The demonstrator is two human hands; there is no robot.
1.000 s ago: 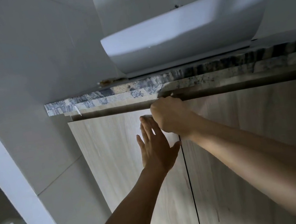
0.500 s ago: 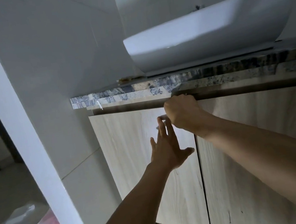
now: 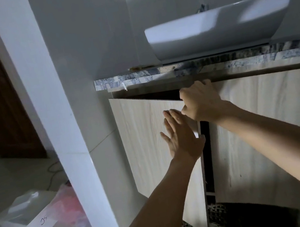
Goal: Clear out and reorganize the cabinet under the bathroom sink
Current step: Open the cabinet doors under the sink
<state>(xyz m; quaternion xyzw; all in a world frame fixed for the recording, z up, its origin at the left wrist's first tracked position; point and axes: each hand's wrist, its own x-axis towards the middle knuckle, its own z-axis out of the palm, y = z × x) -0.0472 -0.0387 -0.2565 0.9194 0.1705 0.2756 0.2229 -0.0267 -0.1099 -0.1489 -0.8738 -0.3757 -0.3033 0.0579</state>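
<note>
Flat against the left cabinet door [image 3: 150, 142], at frame centre, the left hand [image 3: 181, 139] is laid with fingers straight. That door's top corner is gripped by the curled right hand [image 3: 200, 102], and the door is held ajar. "JS"-like handwriting is seen on a white box [image 3: 27, 217], lower left.

Pale wood-grain left cabinet door [image 3: 146, 143] — ajar, dark gap beside shut right door [image 3: 266, 134]

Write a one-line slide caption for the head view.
Right hand grips the left cabinet door's top corner, left hand flat on its face, door ajar beneath the sink.
</note>
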